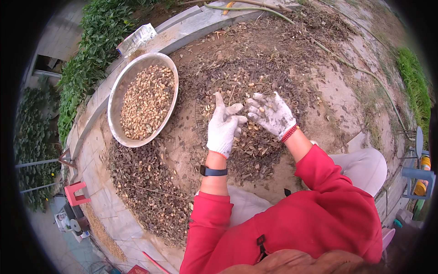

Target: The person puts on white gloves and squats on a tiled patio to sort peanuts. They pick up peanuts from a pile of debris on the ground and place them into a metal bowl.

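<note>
Both my hands wear white knitted gloves. My left hand hangs over a dark round mesh basket, its index finger stretched out and the others partly bent; whether anything lies between them is unclear. Close to its right, my right hand is turned palm up with fingers partly curled, and a few peanuts and leaf bits rest in it. Dry leaves and scattered peanuts fill the basket. On the left stands a large metal basin holding many unshelled peanuts.
A heap of dry leaves and peanuts lies below the basin. A stone curb curves behind, with a crumpled bag on it. A green hose crosses the ground at right. A red stool stands at far left.
</note>
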A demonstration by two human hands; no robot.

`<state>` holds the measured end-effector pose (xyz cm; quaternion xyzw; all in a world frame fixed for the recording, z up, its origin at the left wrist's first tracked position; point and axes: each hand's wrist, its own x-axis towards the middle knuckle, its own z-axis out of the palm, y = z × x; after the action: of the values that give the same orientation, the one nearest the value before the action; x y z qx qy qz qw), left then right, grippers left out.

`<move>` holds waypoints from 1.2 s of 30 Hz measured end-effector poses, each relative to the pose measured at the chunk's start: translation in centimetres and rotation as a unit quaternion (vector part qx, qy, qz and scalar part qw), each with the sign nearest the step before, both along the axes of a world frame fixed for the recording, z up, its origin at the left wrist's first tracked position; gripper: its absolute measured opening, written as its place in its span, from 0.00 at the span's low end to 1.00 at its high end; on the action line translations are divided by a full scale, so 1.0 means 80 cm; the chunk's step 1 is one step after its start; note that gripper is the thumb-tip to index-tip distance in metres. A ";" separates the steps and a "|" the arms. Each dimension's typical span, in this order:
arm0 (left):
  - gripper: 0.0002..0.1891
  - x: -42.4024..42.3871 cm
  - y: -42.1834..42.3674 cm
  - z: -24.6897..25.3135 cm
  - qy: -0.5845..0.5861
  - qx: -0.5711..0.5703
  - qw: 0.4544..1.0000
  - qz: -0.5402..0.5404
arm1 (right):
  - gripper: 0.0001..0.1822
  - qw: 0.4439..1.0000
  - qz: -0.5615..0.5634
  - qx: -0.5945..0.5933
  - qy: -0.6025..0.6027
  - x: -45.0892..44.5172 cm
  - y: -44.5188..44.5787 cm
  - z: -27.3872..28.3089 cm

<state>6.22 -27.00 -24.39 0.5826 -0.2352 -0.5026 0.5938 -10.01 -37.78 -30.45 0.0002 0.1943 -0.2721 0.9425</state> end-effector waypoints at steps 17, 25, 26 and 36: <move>0.35 -0.015 0.008 -0.010 -0.554 0.025 0.824 -0.117 | 0.32 0.995 0.066 0.027 0.069 0.049 0.047 0.046; 0.37 -0.004 0.016 -0.022 -0.404 -0.026 0.914 -0.014 | 0.30 0.996 0.080 -0.001 -0.036 0.058 0.052 0.009; 0.38 -0.006 0.016 -0.021 -0.280 -0.030 0.960 -0.011 | 0.30 0.992 0.086 -0.016 -0.093 0.056 0.049 -0.002; 0.38 -0.020 0.011 -0.027 -0.501 -0.078 0.856 -0.100 | 0.26 0.989 0.075 -0.086 0.095 0.077 0.070 -0.008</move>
<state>4.64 -26.10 -26.54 0.6809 -0.5965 -0.1794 0.3852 -3.88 -32.21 -31.09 -0.1218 0.2585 -0.2153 0.9338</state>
